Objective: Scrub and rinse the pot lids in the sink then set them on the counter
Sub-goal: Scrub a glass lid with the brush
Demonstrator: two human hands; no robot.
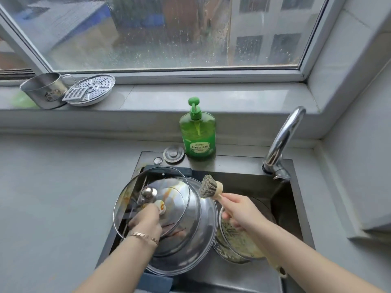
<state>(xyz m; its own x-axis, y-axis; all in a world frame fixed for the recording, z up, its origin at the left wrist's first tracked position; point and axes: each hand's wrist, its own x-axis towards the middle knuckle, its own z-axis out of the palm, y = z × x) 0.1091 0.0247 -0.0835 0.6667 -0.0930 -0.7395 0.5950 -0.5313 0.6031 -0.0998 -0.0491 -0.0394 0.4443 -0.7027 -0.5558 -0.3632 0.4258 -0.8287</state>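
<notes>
Left hand (pixel 146 218) curls round the knob of the tilted glass lid (pixel 173 187). A steel lid (pixel 203 229) is stacked just behind it (both over the sink (pixel 232 166)). Right hand (pixel 239 210) grips the brush (pixel 208 187), bristles near the lids' right rims.

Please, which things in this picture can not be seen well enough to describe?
Head view:
- Sink floor: covered by the glass lid and the steel lid.
- What the left hand grips: its own back hides the fingers.
- Dish beneath the right hand, which holds the brush: partly covered by that arm.
- Soap bottle label: print too small.
- Scene outside the window: blurred by raindrops.
</notes>
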